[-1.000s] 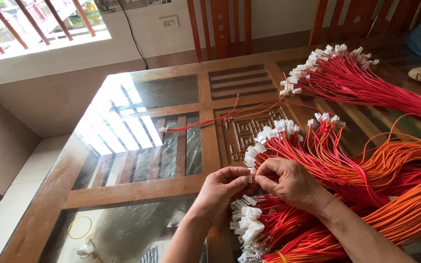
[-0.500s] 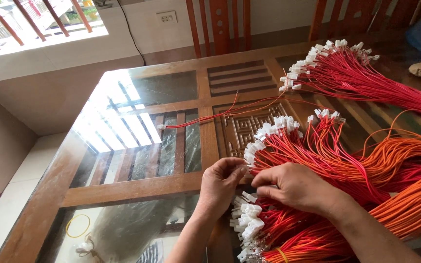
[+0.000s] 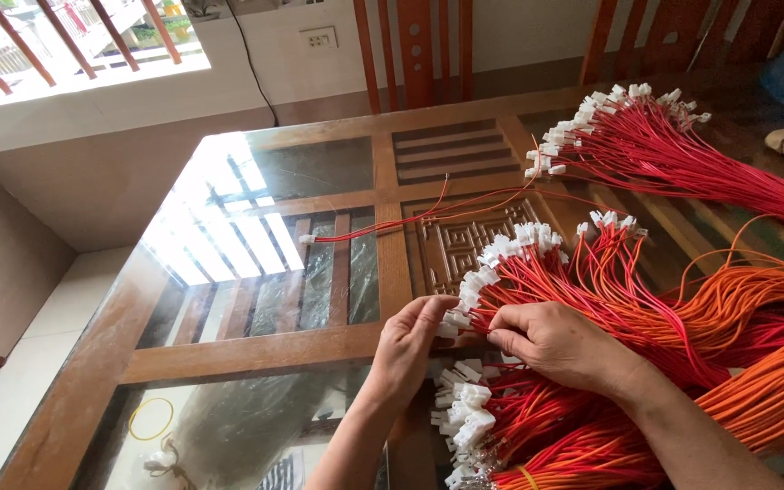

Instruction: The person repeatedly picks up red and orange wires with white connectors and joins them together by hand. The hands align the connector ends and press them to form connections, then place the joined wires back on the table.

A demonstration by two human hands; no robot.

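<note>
A small white connector is pinched between the fingers of the left hand and the fingers of the right hand, both closed on it at the near middle of the glass-topped wooden worktop. The connector is seen at the end of thin red wires in a bundle fanned out to the right, its many white plugs turned to the left. A second heap of white-tipped wires is seen just below the hands, and orange wires are spread at the right edge. A further red bundle is laid at the far right. One loose wire pair is stretched across the glass to the left. Wooden chairs are stood beyond the far edge. A yellow rubber band is visible through the glass, near left.
</note>
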